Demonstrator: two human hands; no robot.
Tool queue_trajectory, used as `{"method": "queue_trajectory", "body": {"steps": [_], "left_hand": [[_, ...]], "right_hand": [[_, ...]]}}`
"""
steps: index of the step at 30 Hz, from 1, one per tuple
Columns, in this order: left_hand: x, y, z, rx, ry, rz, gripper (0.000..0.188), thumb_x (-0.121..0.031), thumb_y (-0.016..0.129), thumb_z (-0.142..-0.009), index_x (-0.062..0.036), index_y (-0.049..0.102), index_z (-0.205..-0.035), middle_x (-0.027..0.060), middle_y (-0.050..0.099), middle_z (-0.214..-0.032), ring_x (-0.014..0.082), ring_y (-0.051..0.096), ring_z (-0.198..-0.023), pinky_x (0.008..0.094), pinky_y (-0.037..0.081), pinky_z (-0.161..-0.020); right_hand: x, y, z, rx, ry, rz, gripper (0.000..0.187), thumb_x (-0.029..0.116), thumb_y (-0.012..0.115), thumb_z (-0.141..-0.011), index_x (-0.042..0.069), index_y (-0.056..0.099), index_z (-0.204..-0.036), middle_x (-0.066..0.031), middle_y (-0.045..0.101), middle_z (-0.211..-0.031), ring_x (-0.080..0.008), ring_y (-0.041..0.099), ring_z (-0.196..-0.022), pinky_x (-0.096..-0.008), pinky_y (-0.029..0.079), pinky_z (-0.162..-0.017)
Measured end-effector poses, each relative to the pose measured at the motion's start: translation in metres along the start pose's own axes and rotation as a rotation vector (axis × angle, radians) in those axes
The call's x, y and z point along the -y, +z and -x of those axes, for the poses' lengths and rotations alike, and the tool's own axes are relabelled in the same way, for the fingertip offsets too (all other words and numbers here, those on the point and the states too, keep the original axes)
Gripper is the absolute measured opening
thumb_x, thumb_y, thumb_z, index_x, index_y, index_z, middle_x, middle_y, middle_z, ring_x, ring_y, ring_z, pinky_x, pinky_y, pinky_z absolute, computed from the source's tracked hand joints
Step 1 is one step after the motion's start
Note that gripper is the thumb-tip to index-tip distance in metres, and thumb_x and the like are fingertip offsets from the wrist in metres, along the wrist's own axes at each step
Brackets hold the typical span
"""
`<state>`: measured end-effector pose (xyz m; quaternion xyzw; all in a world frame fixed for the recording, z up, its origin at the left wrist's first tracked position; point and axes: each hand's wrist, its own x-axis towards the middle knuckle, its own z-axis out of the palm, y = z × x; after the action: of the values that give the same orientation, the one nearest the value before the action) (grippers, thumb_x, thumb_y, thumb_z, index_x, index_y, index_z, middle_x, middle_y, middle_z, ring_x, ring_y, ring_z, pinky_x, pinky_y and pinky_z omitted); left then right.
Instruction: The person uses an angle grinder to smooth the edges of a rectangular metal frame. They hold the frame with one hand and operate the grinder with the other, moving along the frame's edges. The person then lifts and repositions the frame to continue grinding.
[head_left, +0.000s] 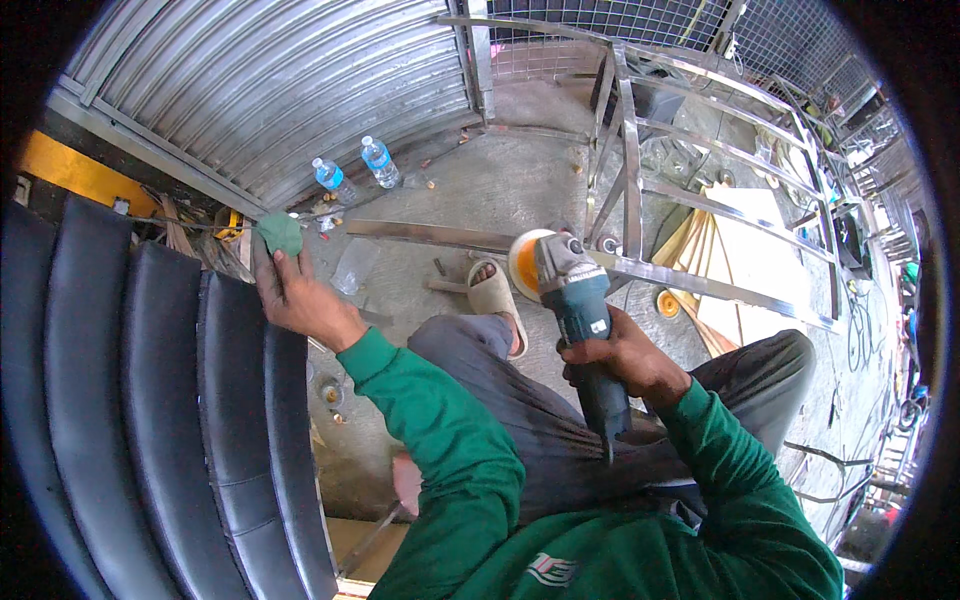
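Right fingers [588, 351] grip a cylindrical angle grinder [580, 308], hiding part of it. Left fingers [284, 270] hold a green pad [279, 233], its texture indistinct.

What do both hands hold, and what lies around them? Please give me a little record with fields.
Left hand: holds a small green piece at its fingertips; kind unclear
Right hand: grips a dark power tool by its body
Tool head: round orange-and-white disc; contact with the metal bar cannot be told
Left side: black padded panels
Upper left: two bottles near a ribbed metal shutter
Upper right: metal frame
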<state>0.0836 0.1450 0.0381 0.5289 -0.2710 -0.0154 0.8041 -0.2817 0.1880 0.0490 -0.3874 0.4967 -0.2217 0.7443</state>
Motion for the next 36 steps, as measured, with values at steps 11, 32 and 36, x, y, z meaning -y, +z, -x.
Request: {"method": "queue_trajectory", "body": {"steps": [11,32,36], "left_hand": [[0.004,0.011,0.01,0.025,-0.083,0.125,0.037,-0.001,0.054,-0.102,0.0118,0.058,-0.136,0.0205,0.06,-0.136,0.0324,0.066,-0.116,0.0422,0.065,-0.091],[0.009,0.018,0.016,-0.041,-0.221,0.181,0.037,0.0,0.053,-0.101,0.0064,0.061,-0.136,0.0205,0.062,-0.136,0.0339,0.064,-0.123,0.0473,0.06,-0.098],[0.013,0.013,0.016,0.002,-0.169,0.132,0.037,0.0,0.052,-0.101,0.0066,0.06,-0.136,0.021,0.062,-0.136,0.0341,0.065,-0.121,0.046,0.061,-0.097]], "right_hand": [[0.039,0.018,-0.034,0.067,0.026,0.227,0.068,0.012,0.086,-0.076,-0.004,0.052,-0.133,-0.0119,0.068,-0.101,-0.023,0.071,-0.079,-0.0371,0.06,-0.07],[0.071,0.088,-0.126,0.182,-0.335,0.7,0.056,0.025,0.086,-0.069,-0.002,0.064,-0.113,-0.0134,0.071,-0.098,-0.0235,0.066,-0.09,-0.0394,0.054,-0.083],[0.064,0.1,-0.133,0.14,-0.384,0.764,0.057,0.025,0.086,-0.068,-0.003,0.064,-0.113,-0.0159,0.07,-0.098,-0.0261,0.067,-0.091,-0.0407,0.054,-0.084]]}}
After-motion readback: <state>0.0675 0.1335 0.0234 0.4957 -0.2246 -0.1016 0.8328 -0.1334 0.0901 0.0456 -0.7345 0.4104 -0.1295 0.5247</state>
